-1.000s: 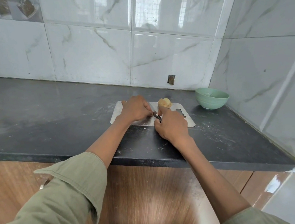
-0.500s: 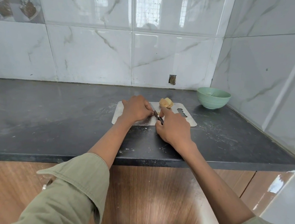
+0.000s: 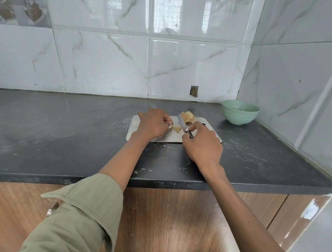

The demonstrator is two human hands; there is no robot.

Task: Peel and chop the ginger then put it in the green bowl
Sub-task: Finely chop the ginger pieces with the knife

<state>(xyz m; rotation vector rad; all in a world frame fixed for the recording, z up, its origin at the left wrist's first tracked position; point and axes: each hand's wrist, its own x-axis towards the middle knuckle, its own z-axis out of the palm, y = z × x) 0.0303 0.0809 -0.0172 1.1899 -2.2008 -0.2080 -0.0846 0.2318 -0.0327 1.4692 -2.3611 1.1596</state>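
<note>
1. Right hand (image 3: 203,147) grips the knife (image 3: 184,125), fingers wrapped round its handle, blade angling away and to the left.
2. Left hand (image 3: 153,124) curls over small ginger bits (image 3: 176,128) on the steel board (image 3: 160,138), apparently steadying them.
3. Bigger ginger lump (image 3: 188,116) sits beyond the blade; green bowl (image 3: 240,111) stands well apart, nearer the right hand.

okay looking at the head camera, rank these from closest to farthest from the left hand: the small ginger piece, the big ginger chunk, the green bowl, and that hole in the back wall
1. Small ginger piece: on the cutting board, just right of the left hand fingertips.
2. Big ginger chunk: at the board's far edge, beyond the knife.
3. Hole in the back wall: up behind the board.
4. Green bowl: far right, in the corner.
</note>
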